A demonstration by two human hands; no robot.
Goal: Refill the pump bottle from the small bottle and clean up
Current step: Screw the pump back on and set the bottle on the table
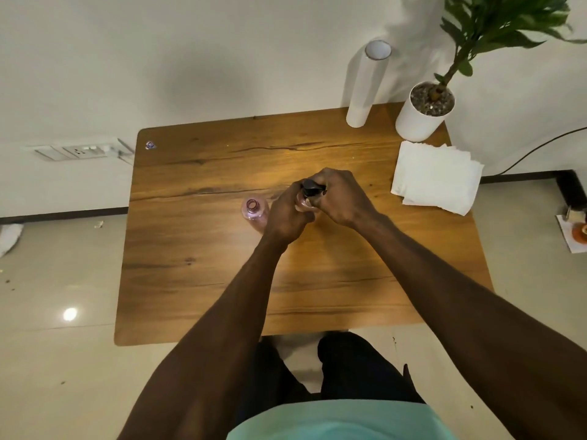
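Near the middle of the wooden table (pixel 197 249), both hands meet around the pump bottle, which they mostly hide. Only its black pump head (pixel 309 187) shows between them. My left hand (pixel 287 214) wraps the bottle's body from the left. My right hand (pixel 341 198) curls over the black pump head from the right. Just left of my left hand stands the small pink bottle (pixel 254 211), upright with its mouth uncapped. Its cap is not in sight.
A stack of white napkins (pixel 435 179) lies at the table's right edge. A tall white paper roll (pixel 367 87) and a white pot with a green plant (pixel 422 112) stand at the far right corner. A wall rises behind the table.
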